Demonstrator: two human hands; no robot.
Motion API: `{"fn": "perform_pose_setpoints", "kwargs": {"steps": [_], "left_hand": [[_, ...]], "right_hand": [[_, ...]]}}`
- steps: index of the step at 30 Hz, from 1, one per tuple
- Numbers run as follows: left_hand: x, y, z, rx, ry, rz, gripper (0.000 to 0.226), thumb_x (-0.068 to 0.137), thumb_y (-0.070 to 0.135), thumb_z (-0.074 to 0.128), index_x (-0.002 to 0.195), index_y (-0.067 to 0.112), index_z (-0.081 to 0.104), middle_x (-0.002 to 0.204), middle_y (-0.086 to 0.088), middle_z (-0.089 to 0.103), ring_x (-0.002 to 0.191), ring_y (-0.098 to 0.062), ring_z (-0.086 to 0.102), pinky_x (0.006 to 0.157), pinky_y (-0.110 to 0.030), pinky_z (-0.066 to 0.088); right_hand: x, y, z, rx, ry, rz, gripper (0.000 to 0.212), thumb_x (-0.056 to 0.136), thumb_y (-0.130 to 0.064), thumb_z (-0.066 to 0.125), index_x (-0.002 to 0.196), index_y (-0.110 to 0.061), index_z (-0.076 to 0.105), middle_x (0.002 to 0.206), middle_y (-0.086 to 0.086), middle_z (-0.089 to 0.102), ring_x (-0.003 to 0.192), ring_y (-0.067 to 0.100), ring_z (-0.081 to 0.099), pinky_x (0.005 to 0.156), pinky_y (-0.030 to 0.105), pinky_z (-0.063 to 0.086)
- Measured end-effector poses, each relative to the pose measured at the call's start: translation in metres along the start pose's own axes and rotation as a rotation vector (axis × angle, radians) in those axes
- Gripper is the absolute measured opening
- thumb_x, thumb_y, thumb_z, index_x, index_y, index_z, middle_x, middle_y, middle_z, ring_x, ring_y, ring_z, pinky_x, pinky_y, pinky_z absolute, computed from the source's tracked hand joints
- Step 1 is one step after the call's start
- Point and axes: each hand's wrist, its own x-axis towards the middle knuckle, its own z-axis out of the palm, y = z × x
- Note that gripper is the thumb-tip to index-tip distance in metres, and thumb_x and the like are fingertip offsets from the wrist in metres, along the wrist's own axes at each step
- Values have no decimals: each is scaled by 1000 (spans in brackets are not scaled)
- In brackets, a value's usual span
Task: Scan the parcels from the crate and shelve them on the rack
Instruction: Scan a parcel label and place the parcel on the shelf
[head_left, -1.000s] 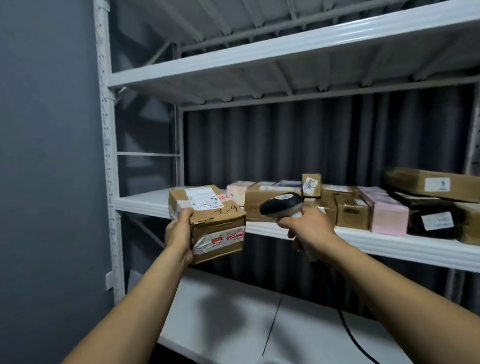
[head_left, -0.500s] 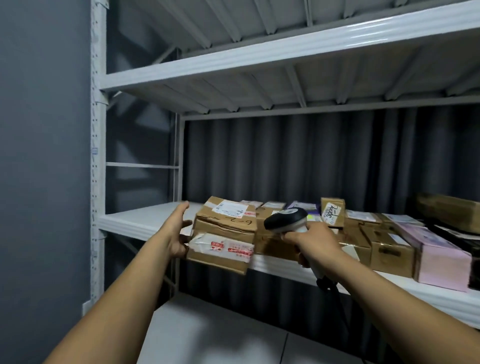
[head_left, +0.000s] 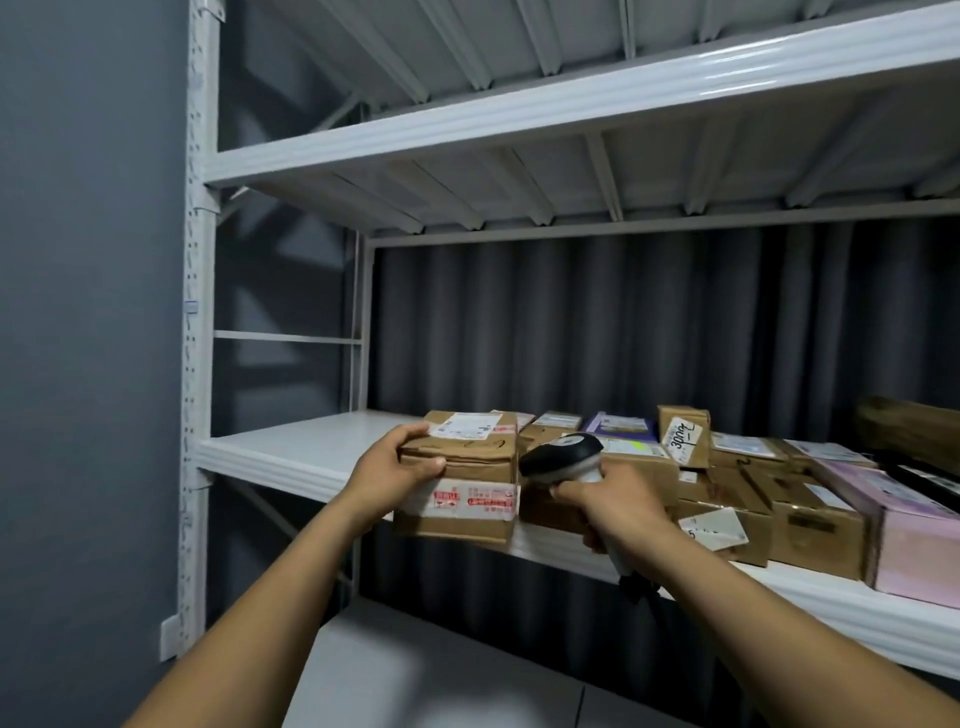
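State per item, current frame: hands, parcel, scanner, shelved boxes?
Brown cardboard parcel with red-printed tape: taped shut, resting at the white metal shelf's front edge.
Left hand: grips the parcel's top left corner.
Black-and-white handheld scanner: held, head beside the parcel.
Right hand: grips the scanner's handle.
Small brown box with handwritten label: upright atop other parcels.
Pink rectangular box: closed, lying flat on shelf.

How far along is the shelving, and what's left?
Done: a row of parcels already sits on the middle shelf. In hand: the left hand grips the taped brown box at the row's left end, its front apparently past the shelf edge; the right hand holds the scanner. Left: push that box in and release. The crate is out of view, so remaining parcels can't be counted.
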Motion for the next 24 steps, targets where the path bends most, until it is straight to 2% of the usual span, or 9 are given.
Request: {"fn": "perform_pose_setpoints", "kwargs": {"steps": [3,5,6,8,11,13,15,19,24], "left_hand": [[-3,0,10,243,227,110,43,90,20,66,132,25,57,138,-4,47,126,-21,48,111,-33,36],[-11,7,20,333,285,162,40,91,24,64,131,25,59,151,-10,31,139,-28,31,116,-34,23],[-15,11,27,380,255,145,44,90,34,64,133,28,57,157,-12,20,144,-30,19,117,-38,19],[-20,13,42,507,152,40,74,78,63,65,143,35,42,161,-11,-6,147,-34,-6,118,-49,10],[-19,14,61,640,114,-56,106,62,84,60,149,39,21,156,-11,-29,142,-42,-26,112,-64,1],[-15,15,70,660,170,-89,111,60,86,59,150,35,18,155,-11,-31,140,-45,-27,110,-68,3],[-10,18,77,659,217,-113,107,65,80,61,149,30,19,155,-11,-29,141,-48,-23,110,-69,9],[7,17,79,649,226,-139,99,70,68,66,148,26,23,157,-12,-21,141,-51,-11,113,-61,20],[29,8,78,632,177,-99,88,73,63,66,145,30,27,159,-6,-18,143,-48,-14,115,-59,15]], "right_hand": [[4,2,-6,-43,29,-23,12,83,-19,71,85,-12,63,66,5,60,47,19,54,39,22,39],[8,4,-11,-97,74,-16,18,79,-26,74,88,-14,65,75,7,66,59,22,62,45,26,47],[10,5,-14,-122,102,-8,24,75,-32,74,90,-15,66,79,8,68,67,25,65,52,32,53],[13,7,-18,-169,141,2,29,70,-36,74,90,-16,68,82,8,69,73,27,67,63,40,58],[14,7,-23,-220,170,-9,28,73,-34,73,92,-14,69,83,7,69,73,25,65,57,30,50],[15,7,-27,-261,177,-7,28,76,-34,72,94,-13,68,87,7,68,74,21,62,52,26,41],[17,7,-28,-293,183,-3,30,78,-36,71,97,-13,68,92,8,67,75,20,61,52,26,38],[23,8,-30,-349,193,-4,36,76,-39,71,97,-9,68,96,11,68,89,28,62,63,29,41],[32,13,-31,-376,189,-7,35,75,-40,70,95,-11,69,95,11,70,89,29,64,65,29,43]]}}
